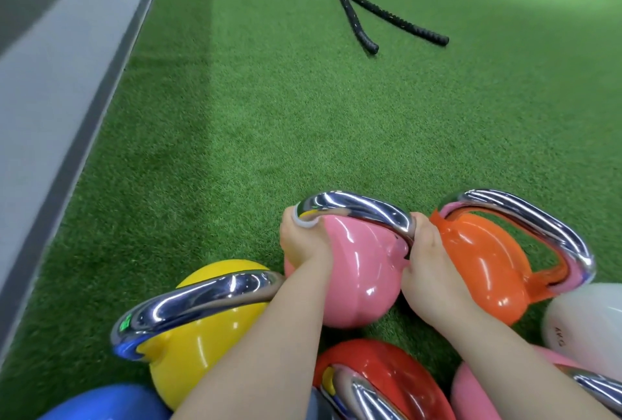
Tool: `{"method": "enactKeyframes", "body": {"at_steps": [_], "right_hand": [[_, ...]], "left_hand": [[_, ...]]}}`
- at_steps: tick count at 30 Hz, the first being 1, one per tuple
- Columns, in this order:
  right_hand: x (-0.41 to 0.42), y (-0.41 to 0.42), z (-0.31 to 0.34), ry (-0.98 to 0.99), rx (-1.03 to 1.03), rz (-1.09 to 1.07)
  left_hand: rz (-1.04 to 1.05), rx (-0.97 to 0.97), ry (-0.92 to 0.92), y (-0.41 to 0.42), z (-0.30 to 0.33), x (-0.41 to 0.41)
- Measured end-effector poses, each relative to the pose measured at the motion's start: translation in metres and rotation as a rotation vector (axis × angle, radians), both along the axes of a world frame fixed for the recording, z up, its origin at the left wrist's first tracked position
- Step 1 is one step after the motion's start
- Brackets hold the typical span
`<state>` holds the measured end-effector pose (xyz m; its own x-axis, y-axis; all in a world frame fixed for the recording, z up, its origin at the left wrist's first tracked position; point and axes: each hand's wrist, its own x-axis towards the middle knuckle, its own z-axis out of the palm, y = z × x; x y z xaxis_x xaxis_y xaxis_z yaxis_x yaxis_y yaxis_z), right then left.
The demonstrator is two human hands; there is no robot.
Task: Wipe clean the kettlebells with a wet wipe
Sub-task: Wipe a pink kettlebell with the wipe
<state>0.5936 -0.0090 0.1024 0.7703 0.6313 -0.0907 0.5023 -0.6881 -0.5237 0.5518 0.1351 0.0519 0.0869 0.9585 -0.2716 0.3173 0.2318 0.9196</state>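
Both hands are gripping the pink kettlebell [350, 271] on turf. L hand [303, 244] is pinching a white wipe [304, 222] at the chrome handle [356, 209]; R hand [424, 261] is curling round the handle's other end

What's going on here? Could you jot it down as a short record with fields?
setting: green turf floor
being handled: pink kettlebell
left hand: curled round one end of its chrome handle, something small and white under the fingers
right hand: grips the other end
neighbours: yellow kettlebell, orange kettlebell, red kettlebell
farther off: black ropes
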Motion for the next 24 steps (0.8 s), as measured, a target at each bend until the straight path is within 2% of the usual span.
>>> {"method": "enactKeyframes", "body": {"at_steps": [3, 9, 11, 13, 15, 17, 19, 21, 24], "right_hand": [[0.000, 0.000, 0.000, 0.022, -0.004, 0.011], [0.000, 0.000, 0.001, 0.038, -0.001, 0.008], [0.001, -0.001, 0.001, 0.044, 0.020, 0.009], [0.004, -0.001, -0.001, 0.055, 0.042, 0.016], [0.006, -0.003, -0.004, 0.079, 0.080, 0.021], [0.008, -0.004, -0.009, 0.163, 0.210, -0.017], [0.006, -0.006, -0.011, 0.286, 0.391, -0.096], [0.003, -0.010, -0.012, 0.419, 0.535, -0.238], [-0.003, -0.018, -0.019, 0.619, 0.632, -0.467]], "left_hand": [[-0.007, 0.134, -0.087, 0.000, 0.012, 0.003], [-0.239, 0.467, 0.081, 0.000, 0.029, -0.003], [-0.357, 0.597, 0.229, 0.001, 0.040, -0.003], [-0.514, 0.776, 0.461, 0.002, 0.052, -0.003], [-0.723, 0.997, 0.661, -0.005, 0.067, 0.001], [-1.013, 1.176, 0.780, -0.020, 0.083, 0.014], [-1.285, 1.256, 0.874, -0.036, 0.095, 0.028], [-1.471, 1.292, 0.985, -0.047, 0.106, 0.041], [-1.586, 1.350, 1.120, -0.053, 0.106, 0.048]]}}
